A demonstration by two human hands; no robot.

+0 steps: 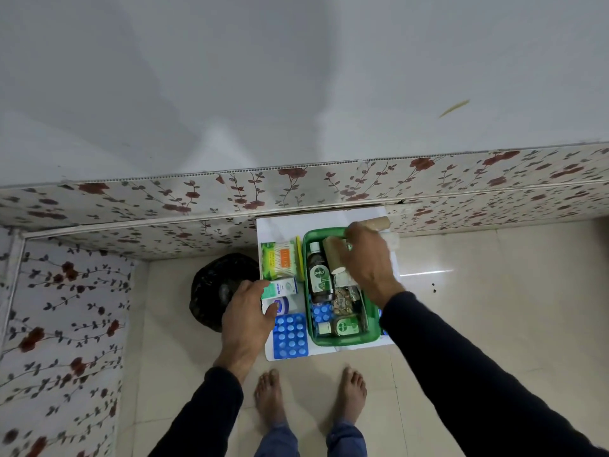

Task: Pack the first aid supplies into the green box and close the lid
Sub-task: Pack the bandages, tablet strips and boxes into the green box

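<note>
The green box [342, 339] stands open on a small white table [283, 225]. Inside lie a dark Dettol bottle [319, 275], a blue pill strip [321, 313], a round green tin [346, 326] and a clear packet. My right hand [365, 258] is over the box, fingers closed on a tan bandage roll [333, 255] that lies in it. My left hand [245, 311] rests on a small white-and-blue box [281, 305] left of the green box. A teal carton [281, 287], a cotton-bud pack [278, 260] and a large blue pill strip [290, 336] lie beside it.
A second tan roll [379, 222] lies at the table's far edge by the floral wall panel [164, 199]. A yellow-green lid [299, 258] stands on edge between the cotton buds and the box. A black bag [217, 288] sits on the floor left of the table. My bare feet [309, 397] stand before it.
</note>
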